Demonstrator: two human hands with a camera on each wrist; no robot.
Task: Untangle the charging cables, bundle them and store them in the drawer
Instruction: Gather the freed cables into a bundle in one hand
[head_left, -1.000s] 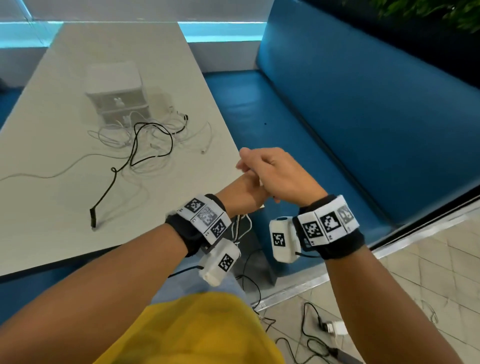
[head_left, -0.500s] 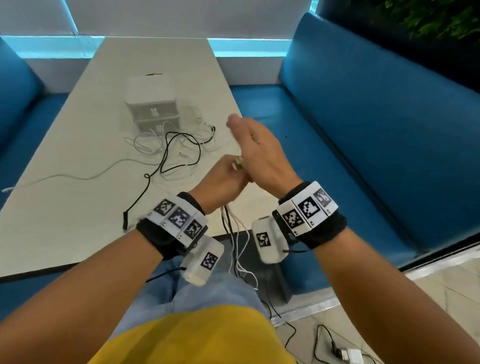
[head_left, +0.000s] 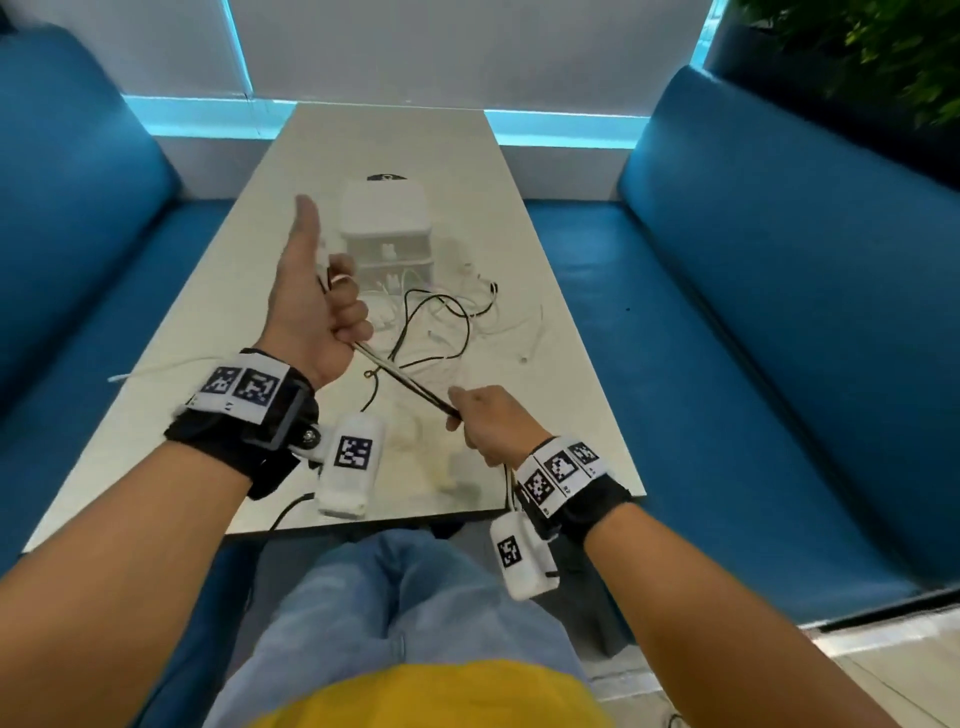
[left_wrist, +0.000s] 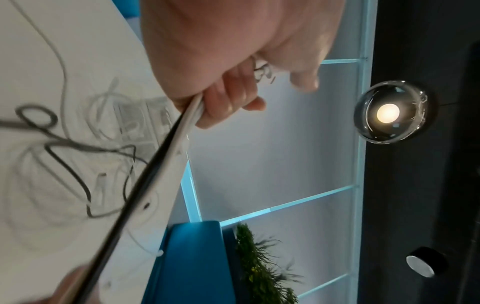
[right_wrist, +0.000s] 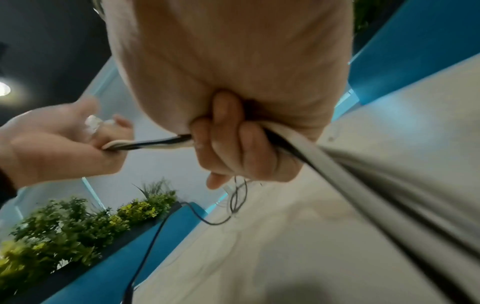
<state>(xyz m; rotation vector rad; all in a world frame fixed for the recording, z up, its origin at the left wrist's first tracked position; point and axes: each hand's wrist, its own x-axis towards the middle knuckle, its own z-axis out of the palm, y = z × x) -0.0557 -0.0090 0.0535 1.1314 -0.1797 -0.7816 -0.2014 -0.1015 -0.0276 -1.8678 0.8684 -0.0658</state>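
White and black strands run taut between our two fists in the head view: the left hand (head_left: 317, 306) is raised with the thumb sticking up and the fingers curled round one end of the held cables (head_left: 402, 382), while the right hand (head_left: 491, 423) is closed on them nearer the table (head_left: 566, 415) edge. Behind that, the rest of the tangle (head_left: 441, 322) is still sprawled loose in front of the little white drawer unit (head_left: 387, 228), and we can't tell whether any drawer is open.

Left wrist view: fingers (left_wrist: 228, 98) wrapped tight on the strands, which leave the fist as one flat band (left_wrist: 166, 156), with the messy loops blurred on the table behind.

Right wrist view: same story, fingers (right_wrist: 233, 144) clenched on the strands (right_wrist: 153, 143), which carry on out of the back of the fist.

So we reckon we're early on: a few strands are being pulled straight, nothing is bundled, nothing stored.
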